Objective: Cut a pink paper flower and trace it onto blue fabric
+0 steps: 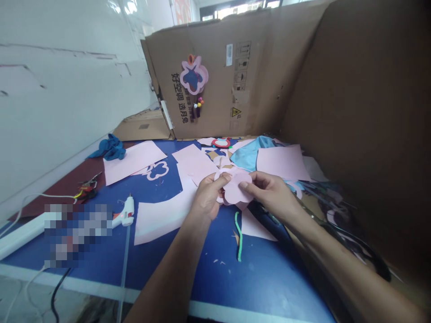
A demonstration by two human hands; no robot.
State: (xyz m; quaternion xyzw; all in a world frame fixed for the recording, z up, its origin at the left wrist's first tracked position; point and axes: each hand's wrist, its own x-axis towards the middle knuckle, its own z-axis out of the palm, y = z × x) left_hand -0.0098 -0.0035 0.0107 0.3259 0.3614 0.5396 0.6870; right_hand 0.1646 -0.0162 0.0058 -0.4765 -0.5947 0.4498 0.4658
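Both my hands pinch pink paper flower cutouts (235, 189) above the blue table. My left hand (211, 190) grips the left side, its thumb lying on top near a flower outline. On the right edge, my right hand (269, 188) holds the paper between thumb and fingers. The cutouts overlap, so I cannot tell how many layers there are. Below them lies a green pipe cleaner (239, 235) on the table. Pink paper sheets (161, 215) lie behind and to the left of my hands.
A white glue gun (127, 211) stands at left, with pliers (89, 186) and a cable behind it. A blue cloth (111, 147) rests at the far left, light blue fabric (252, 152) at the back. Cardboard (215, 89) walls the back and right, with a flower ornament (194, 76) hanging there.
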